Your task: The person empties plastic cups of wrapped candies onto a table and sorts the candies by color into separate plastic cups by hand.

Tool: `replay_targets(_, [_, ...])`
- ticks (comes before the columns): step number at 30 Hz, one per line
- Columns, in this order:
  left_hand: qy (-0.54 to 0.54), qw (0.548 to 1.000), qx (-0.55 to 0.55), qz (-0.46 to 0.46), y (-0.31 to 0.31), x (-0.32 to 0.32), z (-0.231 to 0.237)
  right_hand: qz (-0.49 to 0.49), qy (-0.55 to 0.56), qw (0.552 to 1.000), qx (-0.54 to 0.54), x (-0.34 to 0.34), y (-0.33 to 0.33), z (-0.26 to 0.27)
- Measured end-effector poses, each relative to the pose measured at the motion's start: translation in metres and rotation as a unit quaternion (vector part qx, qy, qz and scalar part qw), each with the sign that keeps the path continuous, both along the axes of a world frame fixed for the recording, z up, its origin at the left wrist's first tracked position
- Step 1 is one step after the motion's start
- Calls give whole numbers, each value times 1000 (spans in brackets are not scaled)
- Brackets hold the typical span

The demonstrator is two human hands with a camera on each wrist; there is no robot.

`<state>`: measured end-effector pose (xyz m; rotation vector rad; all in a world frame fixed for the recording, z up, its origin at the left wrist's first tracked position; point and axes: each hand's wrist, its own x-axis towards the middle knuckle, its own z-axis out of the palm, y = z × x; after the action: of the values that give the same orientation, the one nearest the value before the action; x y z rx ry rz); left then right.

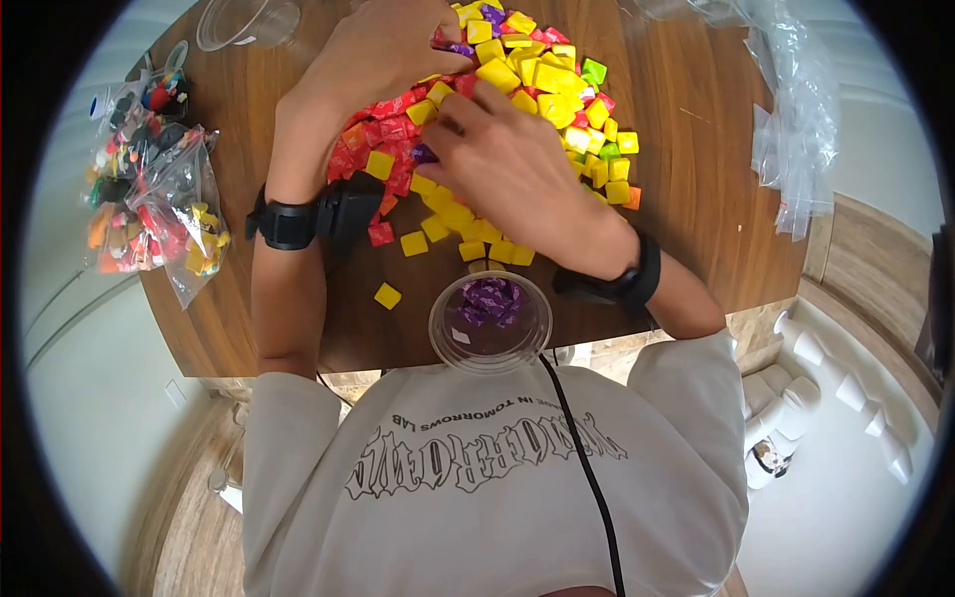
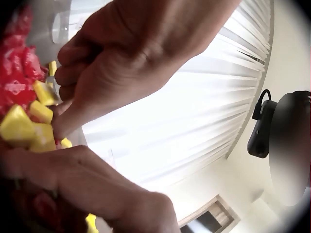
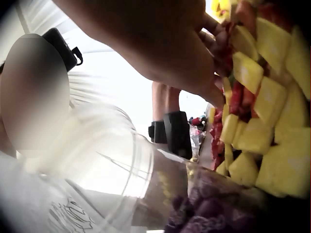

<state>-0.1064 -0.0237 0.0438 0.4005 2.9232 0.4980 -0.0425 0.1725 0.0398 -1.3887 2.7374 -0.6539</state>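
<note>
A heap of small wrapped pieces, with yellow pieces (image 1: 552, 78) and red pieces (image 1: 368, 134), covers the upper middle of the table. My left hand (image 1: 373, 60) reaches into its top left side, fingers bent beside a purple piece (image 1: 461, 49); its grip is unclear. In the left wrist view, my left hand (image 2: 121, 58) has curled fingers. My right hand (image 1: 517, 164) is lower on the heap, pinching a purple piece (image 1: 423, 154) between thumb and fingers. Right wrist view: my right hand (image 3: 165, 43) touches the heap's side. A clear round tub (image 1: 438, 333) holds purple pieces (image 1: 489, 300).
Bags of colourful small figures (image 1: 149, 219) lie at the table's left. Another clear tub (image 1: 221, 22) stands at the top left, and clear plastic bags (image 1: 801, 119) lie along the right edge. Loose yellow piece (image 1: 388, 296) near the front. A black cable (image 1: 577, 438) crosses the shirt.
</note>
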Motion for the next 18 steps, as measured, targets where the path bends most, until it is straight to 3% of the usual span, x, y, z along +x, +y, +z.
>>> replay_targets(2, [5, 993, 110, -34, -12, -1, -14, 13, 15, 1000, -1, 2, -3, -5])
replay_targets(6, [-99, 984, 143, -47, -19, -6, 8, 27, 17, 999, -9, -3, 2, -8])
replay_targets(7, [-129, 940, 308, 63, -21, -3, 10, 29, -17, 998, -54, -7, 5, -8])
replay_targets(8, [-154, 858, 460, 170, -25, -1, 11, 31, -49, 993, -99, -12, 8, -7])
replay_targets(9, [-154, 857, 461, 168, -33, -7, 5, 30, -47, 994, -98, -19, 13, -1])
replay_targets(10, [-264, 699, 661, 70, -41, -18, -2, 12, -208, 961, -183, -29, 20, 9])
replay_targets(11, [-351, 481, 803, -36, -49, -25, -9, -4, -361, 895, -261, -40, 27, 17])
replay_targets(12, [-349, 480, 804, -40, -43, -21, -1, -32, -433, 845, -313, -55, 38, 19])
replay_targets(13, [-362, 404, 840, -15, -34, -12, 12, -60, -498, 785, -362, -69, 44, 20])
replay_targets(14, [-373, 325, 869, 7, -29, -9, 21, -93, -484, 769, -407, -76, 45, 21])
replay_targets(15, [-372, 325, 869, -1, -35, -17, 14, -92, -477, 774, -406, -84, 46, 18])
replay_targets(17, [-408, 355, 835, -100, -53, -33, -14, -107, -607, 598, -512, -95, 47, 10])
replay_targets(18, [-379, 364, 846, -85, -50, -33, -15, -116, -615, 604, -494, -94, 43, 23])
